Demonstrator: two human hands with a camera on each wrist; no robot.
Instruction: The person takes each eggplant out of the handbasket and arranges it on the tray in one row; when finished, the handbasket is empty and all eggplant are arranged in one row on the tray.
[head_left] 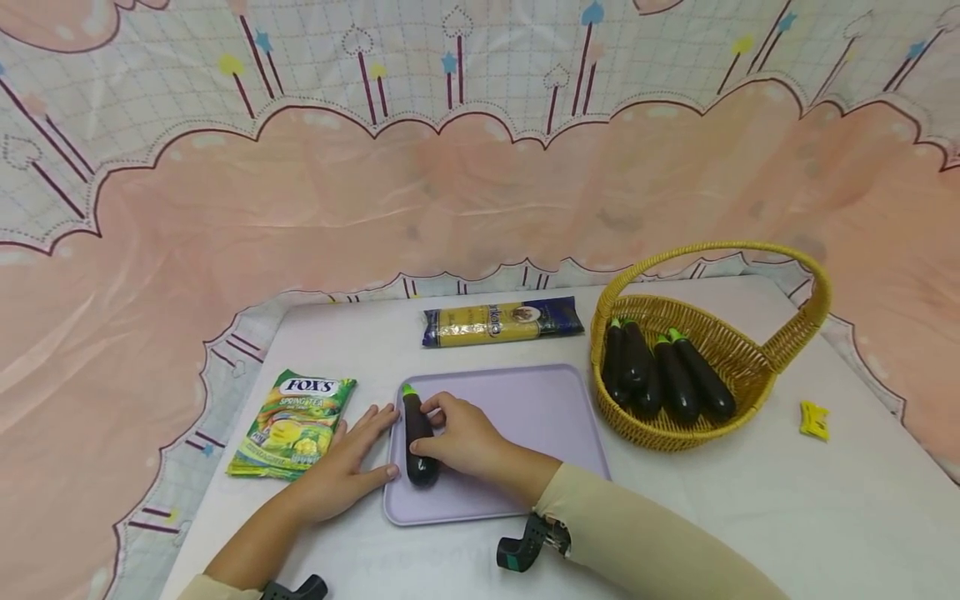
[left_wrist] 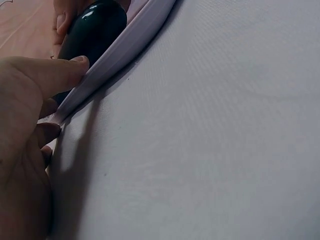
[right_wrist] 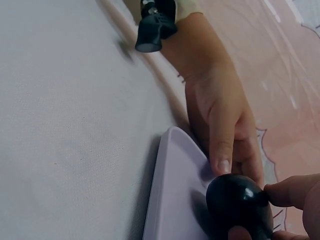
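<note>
A dark eggplant (head_left: 419,442) with a green stem tip lies along the left side of a lilac tray (head_left: 517,442). My right hand (head_left: 468,437) grips it from the right, thumb toward its thick end and fingers higher up. In the right wrist view, the glossy round end of the eggplant (right_wrist: 235,202) shows between the thumb and fingers. My left hand (head_left: 341,467) has its fingers extended at the tray's left edge. In the left wrist view, the left thumb (left_wrist: 70,74) is right at the tray rim (left_wrist: 120,55).
A wicker basket (head_left: 750,350) with a tall handle holds several eggplants, right of the tray. Behind the tray lies a pasta packet (head_left: 502,322). A green candy bag (head_left: 292,425) sits left, close to my left hand. A small yellow wrapped candy (head_left: 813,420) lies far right.
</note>
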